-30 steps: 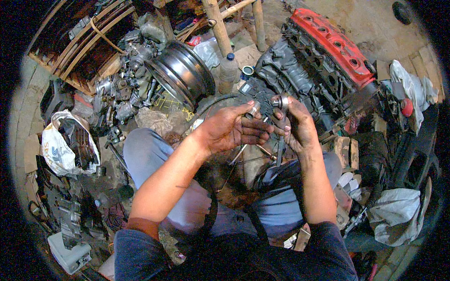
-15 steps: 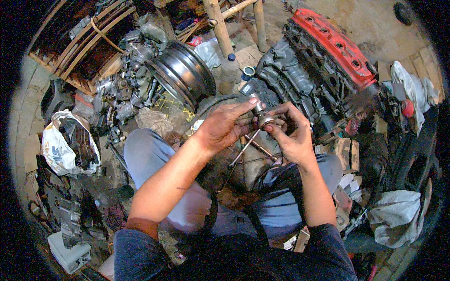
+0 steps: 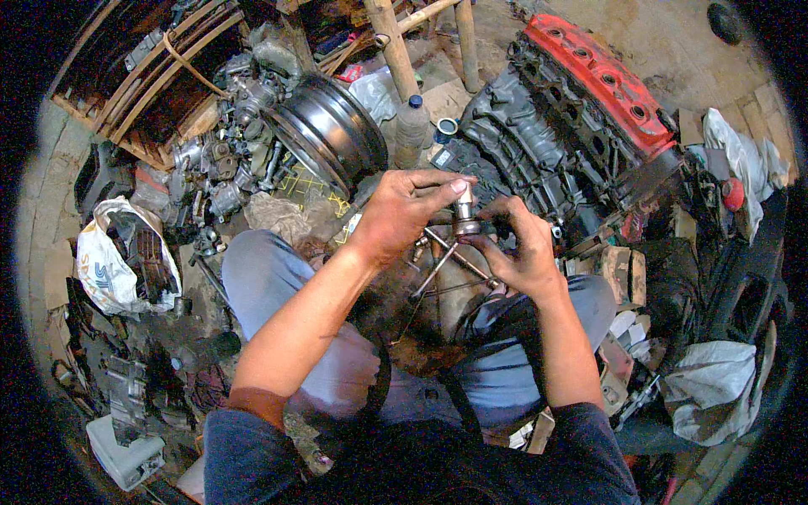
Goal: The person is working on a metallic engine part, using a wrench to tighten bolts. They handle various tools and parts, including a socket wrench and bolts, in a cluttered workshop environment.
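Note:
Between my two hands, above my crossed legs, is a small shiny stepped metal cylinder that looks like a socket, with a wider, darker round end at the bottom. My left hand pinches its upper, narrow end, the thumb lying against its side. The thumb and fingers of my right hand close on the wide lower end. Just below the hands, thin metal rods cross one another over a dark patch between my legs. Whether any rod touches the held part I cannot tell.
A steel wheel rim and a heap of greasy metal parts lie far left. An engine with a red cover stands far right. Nearer are a plastic bottle, a white bag of parts and wooden blocks.
The metal cylinder has turned more upright and its wide end now faces down. My left hand has shifted slightly up, and the fingers of my right hand have moved around the lower end.

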`<action>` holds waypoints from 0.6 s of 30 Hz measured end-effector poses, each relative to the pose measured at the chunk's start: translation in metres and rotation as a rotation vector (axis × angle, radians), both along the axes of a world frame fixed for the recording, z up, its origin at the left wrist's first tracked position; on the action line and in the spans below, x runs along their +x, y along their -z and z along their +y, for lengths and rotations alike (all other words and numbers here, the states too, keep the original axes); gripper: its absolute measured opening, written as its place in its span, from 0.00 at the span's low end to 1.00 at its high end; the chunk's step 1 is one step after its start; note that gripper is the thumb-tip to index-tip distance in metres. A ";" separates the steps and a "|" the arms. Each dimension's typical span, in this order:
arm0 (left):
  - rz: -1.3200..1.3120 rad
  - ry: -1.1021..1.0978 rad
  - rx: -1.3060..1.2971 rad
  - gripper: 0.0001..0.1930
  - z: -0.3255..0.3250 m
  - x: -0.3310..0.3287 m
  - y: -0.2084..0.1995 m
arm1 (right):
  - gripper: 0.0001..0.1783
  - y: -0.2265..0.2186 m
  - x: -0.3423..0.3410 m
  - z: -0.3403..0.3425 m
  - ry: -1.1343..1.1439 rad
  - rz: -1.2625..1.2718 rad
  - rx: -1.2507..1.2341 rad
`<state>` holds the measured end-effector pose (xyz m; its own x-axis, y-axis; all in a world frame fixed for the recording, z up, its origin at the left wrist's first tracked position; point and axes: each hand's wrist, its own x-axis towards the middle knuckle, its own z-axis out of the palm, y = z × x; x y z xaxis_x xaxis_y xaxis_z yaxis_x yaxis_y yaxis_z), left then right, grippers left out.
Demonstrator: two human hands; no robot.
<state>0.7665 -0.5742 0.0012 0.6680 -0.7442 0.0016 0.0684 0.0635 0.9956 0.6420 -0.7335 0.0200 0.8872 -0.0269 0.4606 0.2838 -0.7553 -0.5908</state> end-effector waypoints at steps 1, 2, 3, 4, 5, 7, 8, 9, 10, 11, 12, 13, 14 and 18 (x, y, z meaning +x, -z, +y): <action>0.010 -0.009 0.012 0.17 0.000 -0.002 -0.002 | 0.18 0.002 0.000 0.000 0.031 0.042 0.058; 0.019 -0.019 0.025 0.17 0.001 -0.004 -0.004 | 0.18 0.006 -0.001 -0.001 0.063 0.083 0.116; -0.001 -0.042 0.029 0.17 0.001 -0.006 -0.002 | 0.17 0.008 -0.001 -0.002 0.094 0.125 0.174; -0.020 -0.062 0.026 0.17 -0.001 -0.008 0.002 | 0.15 0.002 0.000 0.000 0.137 0.103 0.269; -0.039 -0.084 0.023 0.16 -0.002 -0.011 0.005 | 0.14 0.003 0.003 -0.004 0.143 -0.016 0.238; 0.336 -0.054 -0.128 0.17 -0.004 -0.023 0.010 | 0.12 -0.002 0.005 -0.006 0.195 -0.122 0.380; 0.523 -0.039 -0.202 0.17 -0.006 -0.028 0.011 | 0.11 -0.005 0.003 -0.010 0.296 -0.061 0.379; 0.478 -0.053 -0.239 0.16 -0.011 -0.032 0.010 | 0.10 -0.005 0.004 -0.017 0.287 -0.026 0.500; 0.470 -0.061 -0.240 0.15 -0.013 -0.033 0.008 | 0.11 -0.002 0.006 -0.021 0.284 0.007 0.625; 0.461 -0.070 -0.241 0.14 -0.014 -0.033 0.004 | 0.14 0.002 0.007 -0.022 0.200 -0.019 0.679; 0.452 -0.079 -0.242 0.13 -0.014 -0.033 0.002 | 0.14 0.006 0.007 -0.017 0.188 -0.009 0.739; 0.343 -0.089 -0.208 0.13 -0.014 -0.030 0.000 | 0.15 0.006 0.009 -0.011 0.175 0.000 0.792; 0.235 -0.099 -0.173 0.13 -0.010 -0.026 -0.001 | 0.18 0.005 0.007 -0.010 0.117 0.076 0.887; 0.145 -0.108 -0.009 0.12 -0.003 -0.021 -0.017 | 0.23 0.013 0.012 -0.005 -0.019 0.116 1.019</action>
<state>0.7457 -0.5774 0.0184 0.7378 -0.6684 -0.0939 0.2031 0.0872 0.9753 0.6535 -0.7381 0.0071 0.9293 -0.3428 0.1378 0.1904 0.1249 -0.9737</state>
